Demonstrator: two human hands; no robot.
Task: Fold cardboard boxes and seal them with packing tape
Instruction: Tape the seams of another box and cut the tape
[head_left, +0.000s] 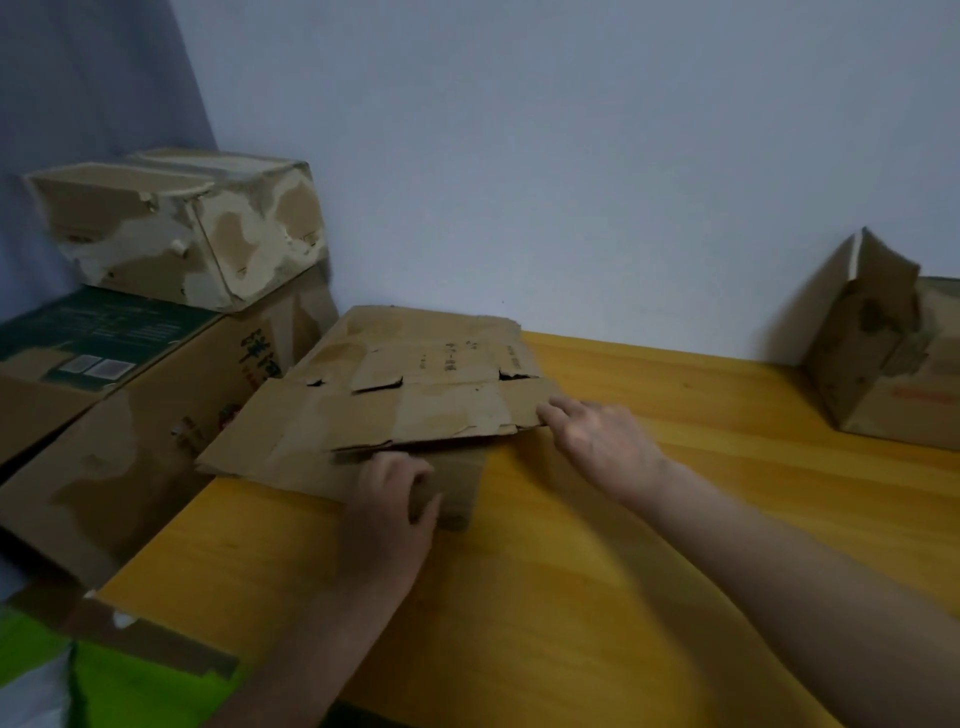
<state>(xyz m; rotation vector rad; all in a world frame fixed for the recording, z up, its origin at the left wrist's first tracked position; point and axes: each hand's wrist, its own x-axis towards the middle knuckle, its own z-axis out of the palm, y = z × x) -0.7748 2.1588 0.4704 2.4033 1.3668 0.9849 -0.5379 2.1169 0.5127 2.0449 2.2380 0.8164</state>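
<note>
A flattened, worn cardboard box (415, 395) lies at the far left of the yellow wooden table (597, 571), its torn flaps spread out. My left hand (389, 499) grips the box's near edge, fingers curled over a lower flap. Further right, my right hand (597, 436) touches the box's right flap edge with fingers stretched out fairly straight. No tape is in view.
A large printed carton (130, 415) stands left of the table with a scuffed, closed box (182, 223) on top. A partly opened box (883, 353) sits at the table's far right by the wall. Green material (130, 686) lies at the lower left.
</note>
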